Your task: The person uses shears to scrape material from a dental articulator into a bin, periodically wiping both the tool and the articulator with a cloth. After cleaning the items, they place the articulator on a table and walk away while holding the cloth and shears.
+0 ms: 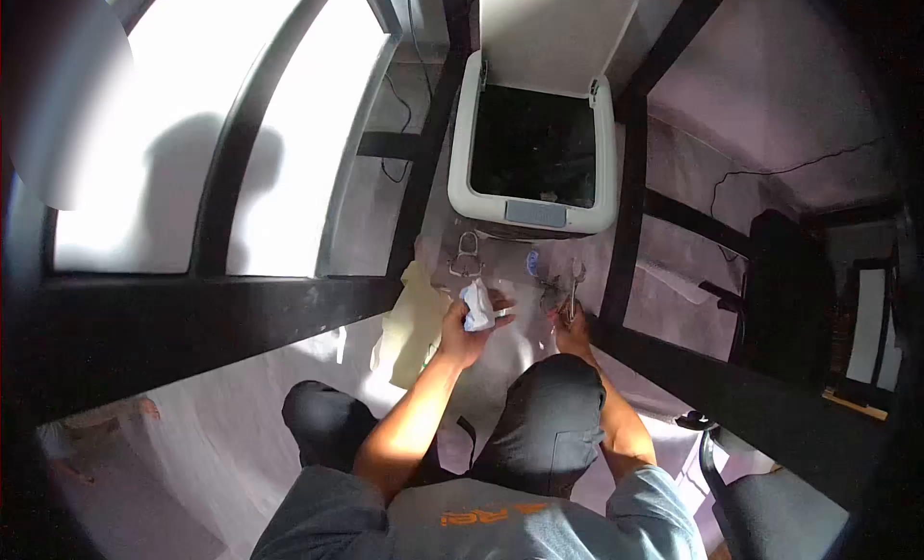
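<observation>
In front of my knees, my left hand (pixel 467 335) holds a crumpled white piece of paper or cloth (pixel 477 307), its fingers curled around the lower part. Further right, my right hand (pixel 572 333) is low by the dark frame, closed on a slim metal tool (pixel 575 292) that points away from me. A metal shackle-like object (pixel 467 255) lies on the floor just beyond my left hand. Between the hands and a little further off is a small blue item (pixel 532 263). Left of my left hand spreads a pale yellow cloth or sheet (pixel 409 331).
A white-rimmed bin (pixel 462 180) with its lid raised stands ahead, dark inside. Black frame bars run along the left (pixel 241 334) and right (pixel 703 363). A dark chair (pixel 789 507) is at the lower right, and a person's hand (pixel 149 407) shows at the far left.
</observation>
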`<state>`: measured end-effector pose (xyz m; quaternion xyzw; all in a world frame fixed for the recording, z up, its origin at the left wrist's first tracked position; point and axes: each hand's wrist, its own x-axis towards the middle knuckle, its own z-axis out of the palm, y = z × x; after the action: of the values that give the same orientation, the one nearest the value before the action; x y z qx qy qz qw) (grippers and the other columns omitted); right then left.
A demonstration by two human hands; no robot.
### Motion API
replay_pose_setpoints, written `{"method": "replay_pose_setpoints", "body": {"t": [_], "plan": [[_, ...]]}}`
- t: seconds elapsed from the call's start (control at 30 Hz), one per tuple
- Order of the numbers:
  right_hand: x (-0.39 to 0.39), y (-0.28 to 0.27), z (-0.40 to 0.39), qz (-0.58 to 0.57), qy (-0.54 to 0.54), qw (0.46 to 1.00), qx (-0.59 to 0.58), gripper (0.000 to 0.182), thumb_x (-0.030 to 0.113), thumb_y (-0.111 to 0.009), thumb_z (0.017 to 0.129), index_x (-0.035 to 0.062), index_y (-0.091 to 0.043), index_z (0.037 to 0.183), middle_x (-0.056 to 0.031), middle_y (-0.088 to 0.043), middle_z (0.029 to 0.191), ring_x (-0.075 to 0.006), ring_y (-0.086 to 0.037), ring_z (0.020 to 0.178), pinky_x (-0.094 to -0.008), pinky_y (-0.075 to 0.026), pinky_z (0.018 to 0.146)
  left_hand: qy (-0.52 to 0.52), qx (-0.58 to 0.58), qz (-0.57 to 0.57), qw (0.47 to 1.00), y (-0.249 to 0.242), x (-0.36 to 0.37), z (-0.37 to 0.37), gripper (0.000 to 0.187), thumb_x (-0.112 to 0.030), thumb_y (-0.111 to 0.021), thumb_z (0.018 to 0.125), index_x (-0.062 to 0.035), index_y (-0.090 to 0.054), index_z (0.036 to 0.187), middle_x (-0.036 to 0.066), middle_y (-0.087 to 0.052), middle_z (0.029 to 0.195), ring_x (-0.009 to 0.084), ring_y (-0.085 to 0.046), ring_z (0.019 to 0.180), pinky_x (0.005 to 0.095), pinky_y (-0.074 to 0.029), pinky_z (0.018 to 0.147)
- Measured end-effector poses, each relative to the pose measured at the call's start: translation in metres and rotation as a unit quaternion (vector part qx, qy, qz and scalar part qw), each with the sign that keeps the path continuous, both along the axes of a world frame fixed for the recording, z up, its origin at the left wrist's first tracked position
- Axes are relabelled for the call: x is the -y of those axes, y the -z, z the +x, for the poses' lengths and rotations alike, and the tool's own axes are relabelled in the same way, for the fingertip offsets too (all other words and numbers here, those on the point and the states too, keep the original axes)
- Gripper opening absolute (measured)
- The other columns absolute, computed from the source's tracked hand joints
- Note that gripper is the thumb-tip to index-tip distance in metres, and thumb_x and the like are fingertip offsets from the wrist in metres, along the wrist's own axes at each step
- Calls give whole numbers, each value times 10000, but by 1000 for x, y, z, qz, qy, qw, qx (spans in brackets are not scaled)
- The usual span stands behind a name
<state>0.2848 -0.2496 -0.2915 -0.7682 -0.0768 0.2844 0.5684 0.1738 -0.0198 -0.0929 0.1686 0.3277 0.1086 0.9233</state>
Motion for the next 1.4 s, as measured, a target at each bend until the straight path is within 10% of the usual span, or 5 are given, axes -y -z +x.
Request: {"method": "replay_pose_setpoints", "body": {"t": [0.37,0.67,0.77,1.03,1.4], "plan": [[-7,-194,30,214,89,961,-154,529,34,-590,736,100,-502,1254,-30,-509,972,-133,-517,854,-269,-447,697,5,58,213,975,-94,-42,49,289,-252,-562,879,-78,-586,1108,50,-645,897,170,-657,760,299,-537,577],[-75,-360,9,553,33,745,-373,638,130,-606,634,58,-518,1262,-124,-554,1003,-237,-507,868,-330,-401,766,-34,57,145,987,-132,-76,104,286,-312,-553,942,-100,-594,1130,51,-651,1002,188,-623,894,346,-477,741],[-91,-336,10,592,-117,634,-485,624,128,-597,645,46,-514,1258,-121,-549,963,-237,-504,822,-332,-404,772,-11,93,196,976,-148,-89,117,290,-326,-552,962,-107,-592,1147,49,-646,1071,204,-604,1011,399,-480,871],[-127,-362,18,315,-237,834,-386,675,97,-540,681,46,-450,1348,-201,-640,1182,-335,-649,1074,-439,-509,914,11,108,252,962,-166,-123,152,410,-420,-463,1031,-58,-568,1193,92,-636,1077,253,-627,956,473,-518,901],[-142,-318,25,363,-266,797,-404,765,138,-556,739,56,-354,1473,-240,-605,1252,-370,-626,1140,-482,-511,935,101,100,462,875,-160,-134,166,507,-450,-430,1052,4,-618,1175,53,-658,1003,114,-614,877,262,-497,787]]}}
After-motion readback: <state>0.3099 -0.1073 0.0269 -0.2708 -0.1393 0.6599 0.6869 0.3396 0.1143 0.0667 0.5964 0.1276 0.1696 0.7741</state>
